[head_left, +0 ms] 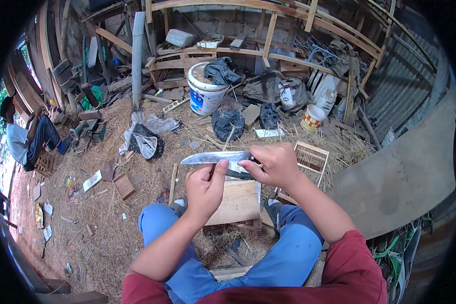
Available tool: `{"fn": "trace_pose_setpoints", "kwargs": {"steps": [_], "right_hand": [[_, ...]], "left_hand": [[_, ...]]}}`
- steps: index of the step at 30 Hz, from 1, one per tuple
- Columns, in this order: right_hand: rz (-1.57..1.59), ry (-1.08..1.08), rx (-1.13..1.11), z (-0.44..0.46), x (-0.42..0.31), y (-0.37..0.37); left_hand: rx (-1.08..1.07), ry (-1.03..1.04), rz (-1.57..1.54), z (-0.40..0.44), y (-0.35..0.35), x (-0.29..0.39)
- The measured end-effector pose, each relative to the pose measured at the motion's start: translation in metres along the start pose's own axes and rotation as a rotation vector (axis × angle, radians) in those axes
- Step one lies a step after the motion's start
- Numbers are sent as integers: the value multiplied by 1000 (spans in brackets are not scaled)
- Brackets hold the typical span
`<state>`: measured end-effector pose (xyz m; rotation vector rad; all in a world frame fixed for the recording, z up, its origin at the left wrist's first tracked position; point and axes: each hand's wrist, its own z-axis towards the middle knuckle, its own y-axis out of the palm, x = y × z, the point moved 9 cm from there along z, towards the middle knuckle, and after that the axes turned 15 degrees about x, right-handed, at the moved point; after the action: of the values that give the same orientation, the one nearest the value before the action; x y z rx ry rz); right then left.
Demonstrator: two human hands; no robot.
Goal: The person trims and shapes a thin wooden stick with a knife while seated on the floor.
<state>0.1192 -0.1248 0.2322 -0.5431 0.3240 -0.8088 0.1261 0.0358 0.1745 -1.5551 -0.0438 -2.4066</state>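
A knife (210,158) lies level across the middle of the view, its blade pointing left and its dark handle at the right. My right hand (274,164) is closed round the handle. Below the blade, my left hand (206,188) has its thumb up against the blade's lower edge and its other fingers curled; whether it grips the blade is hard to tell. Under both hands, between my knees, stands a pale wooden board (234,202). Something dark and long lies at the board's far edge, partly hidden by the hands.
A white bucket (206,96) with black plastic on it stands ahead, near a small tub (313,118) and black bags (228,124). A wooden crate (311,158) is right of my hands. Another person (23,134) sits far left. A curved sheet (395,177) fills the right.
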Motion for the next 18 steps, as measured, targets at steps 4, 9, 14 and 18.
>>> {"fn": "trace_pose_setpoints", "kwargs": {"steps": [4,9,14,18], "right_hand": [[7,4,79,2,-2,-6],[40,22,31,-1,2,2],[55,48,25,1,3,4],[37,32,-16,-1,5,9]], "left_hand": [[92,-17,-40,0,-2,-10],[88,54,-194,1,5,-12],[-42,-2,-153,1,7,-9],[-96,46,-85,0,7,-2]]}}
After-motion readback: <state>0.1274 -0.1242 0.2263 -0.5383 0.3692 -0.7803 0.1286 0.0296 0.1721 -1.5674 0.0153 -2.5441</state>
